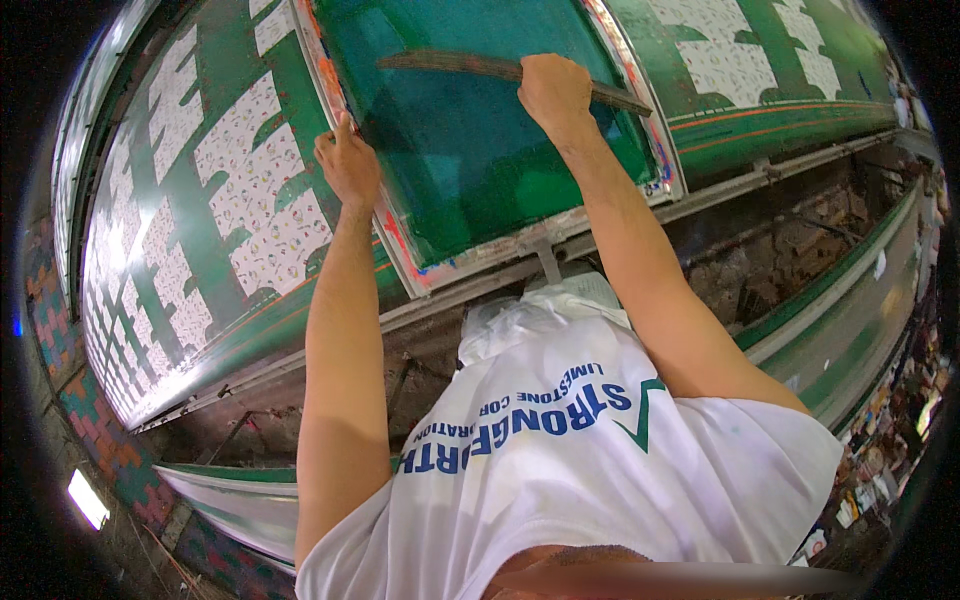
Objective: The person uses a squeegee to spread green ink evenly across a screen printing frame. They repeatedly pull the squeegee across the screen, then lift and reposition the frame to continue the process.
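Note:
A screen-printing frame, its pale edges smeared with orange, red and blue paint, lies on a long green table. Its mesh is dark green to teal. My right hand is closed round a long, narrow squeegee with a dark wooden look, lying slantwise across the mesh. The squeegee's right end reaches the frame's right side. At the frame's left side, my left hand grips the edge with fingers curled and thumb pointing up along it.
White patterned pieces lie in rows on the green table at left, and more pieces lie at right. A metal rail runs along the table's near edge. Another green-edged table stands behind me, with scattered scraps at lower right.

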Tool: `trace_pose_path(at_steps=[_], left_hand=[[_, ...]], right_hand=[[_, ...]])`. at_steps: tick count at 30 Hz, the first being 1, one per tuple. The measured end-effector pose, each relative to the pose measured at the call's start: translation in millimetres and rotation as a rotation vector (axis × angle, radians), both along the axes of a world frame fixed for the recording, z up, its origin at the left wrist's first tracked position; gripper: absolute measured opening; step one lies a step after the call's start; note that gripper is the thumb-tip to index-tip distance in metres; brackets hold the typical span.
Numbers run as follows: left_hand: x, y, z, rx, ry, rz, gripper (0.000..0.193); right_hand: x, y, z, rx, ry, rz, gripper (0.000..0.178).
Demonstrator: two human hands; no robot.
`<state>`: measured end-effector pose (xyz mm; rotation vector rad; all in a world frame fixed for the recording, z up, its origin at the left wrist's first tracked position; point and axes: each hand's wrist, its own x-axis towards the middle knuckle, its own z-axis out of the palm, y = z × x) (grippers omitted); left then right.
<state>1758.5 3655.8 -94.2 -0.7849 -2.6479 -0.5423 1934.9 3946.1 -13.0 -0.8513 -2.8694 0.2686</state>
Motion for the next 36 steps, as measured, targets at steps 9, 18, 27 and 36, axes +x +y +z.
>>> trace_pose_path(at_steps=[9,18,27,36], left_hand=[[-6,-2,-13,0.016,-0.007,0.007,0.04],[-2,0,-5,0.02,-0.111,0.071,0.039],[0,-1,-3,0.025,-0.1,0.064,0.036],[-9,2,-6,-0.006,-0.054,0.101,0.036]], right_hand=[[97,-35,22,-0.116,-0.081,0.176,0.018],[157,-50,22,-0.063,-0.088,0.495,0.04],[146,-32,39,-0.196,-0.291,0.529,0.04],[198,-53,15,-0.157,-0.062,0.6,0.037]])
